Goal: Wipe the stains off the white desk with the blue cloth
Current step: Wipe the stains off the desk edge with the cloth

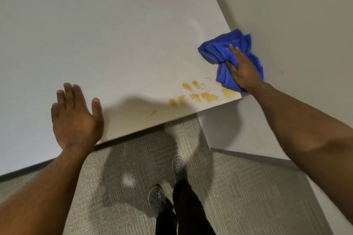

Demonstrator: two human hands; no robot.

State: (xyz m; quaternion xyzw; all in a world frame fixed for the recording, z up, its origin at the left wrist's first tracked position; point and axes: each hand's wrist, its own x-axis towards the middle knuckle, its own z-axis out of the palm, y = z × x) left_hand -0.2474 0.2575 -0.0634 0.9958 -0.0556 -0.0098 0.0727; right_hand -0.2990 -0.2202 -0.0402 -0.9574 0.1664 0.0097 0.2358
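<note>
The white desk [107, 40] fills the upper left of the head view. Several yellow-orange stains [202, 93] lie near its front right corner, and a small reddish streak [153, 112] sits further left by the front edge. A crumpled blue cloth [215, 49] lies on the desk's right corner, partly over the edge. My right hand [241, 67] presses down on the cloth, thumb and fingers gripping its folds. My left hand [76, 118] rests flat on the desk near the front edge, fingers spread, holding nothing.
A pale wall [296, 15] runs right beside the desk's right edge. Below the desk edge is grey patterned carpet [248, 187], with my legs and grey perforated shoes [156, 198] standing on it.
</note>
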